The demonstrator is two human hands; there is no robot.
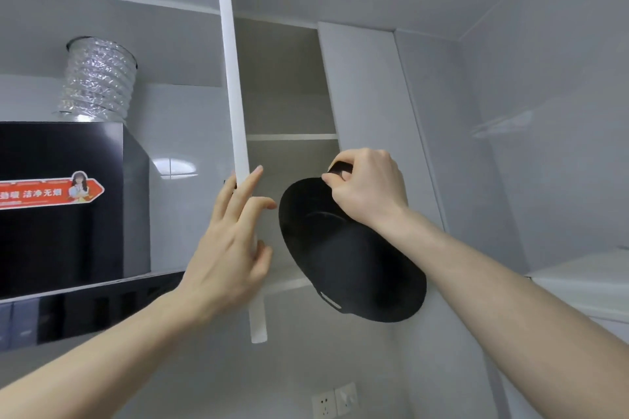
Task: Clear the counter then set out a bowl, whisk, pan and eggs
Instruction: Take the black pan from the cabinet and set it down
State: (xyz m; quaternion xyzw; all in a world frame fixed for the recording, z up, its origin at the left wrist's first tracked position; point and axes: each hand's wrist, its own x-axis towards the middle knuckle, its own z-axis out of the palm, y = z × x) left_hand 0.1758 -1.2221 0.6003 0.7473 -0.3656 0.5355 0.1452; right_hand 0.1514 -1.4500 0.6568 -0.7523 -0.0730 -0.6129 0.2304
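Gripping the black pan (350, 262) by its handle, my right hand (369, 185) lifts it; my left hand (226, 241), fingers spread, rests on the cabinet door (235, 95).

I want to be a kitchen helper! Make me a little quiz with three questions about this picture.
1. True or false: the right hand grips the pan by its handle.
2. What is the left hand touching? A) the silver duct B) the cabinet door's edge C) the wall socket
3. Fill in: the shelf in the open cabinet looks ____.

Key:
1. True. Its fingers curl round the black handle.
2. B. Straight fingers rest on the cabinet door; the duct and socket are untouched.
3. Bare, as far as it shows.
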